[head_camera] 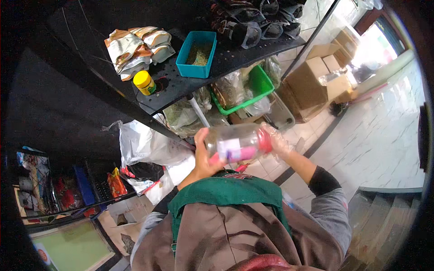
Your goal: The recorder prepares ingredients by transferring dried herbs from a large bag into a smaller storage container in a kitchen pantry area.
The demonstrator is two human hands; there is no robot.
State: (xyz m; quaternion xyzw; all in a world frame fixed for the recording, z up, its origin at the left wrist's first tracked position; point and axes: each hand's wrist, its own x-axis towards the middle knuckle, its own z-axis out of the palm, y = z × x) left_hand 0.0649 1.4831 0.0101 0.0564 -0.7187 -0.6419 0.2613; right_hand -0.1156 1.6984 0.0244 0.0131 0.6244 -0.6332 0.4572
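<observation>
A clear jar [230, 133] with a red lid [264, 140] lies on its side in the air before my waist, slightly blurred. It bears a white and purple label [232, 149], and something pink shows along its lower side. My left hand [203, 159] is bare and grips the jar's base end. On the lid end, my right hand [279, 145] wears a clear plastic glove and has its fingers around the red lid. Whether the lid is turning cannot be told. Just below the jar is the green apron [227, 194] that I wear.
A black shelf [169, 89] ahead holds a teal bin [195, 69] with dried plant bits, foil pouches [125, 50], a yellow-lidded tub [145, 83] and dark packages [251, 34]. Beneath are a green crate [244, 106] and a white plastic bag [142, 142]. Cardboard boxes [301, 91] stand right.
</observation>
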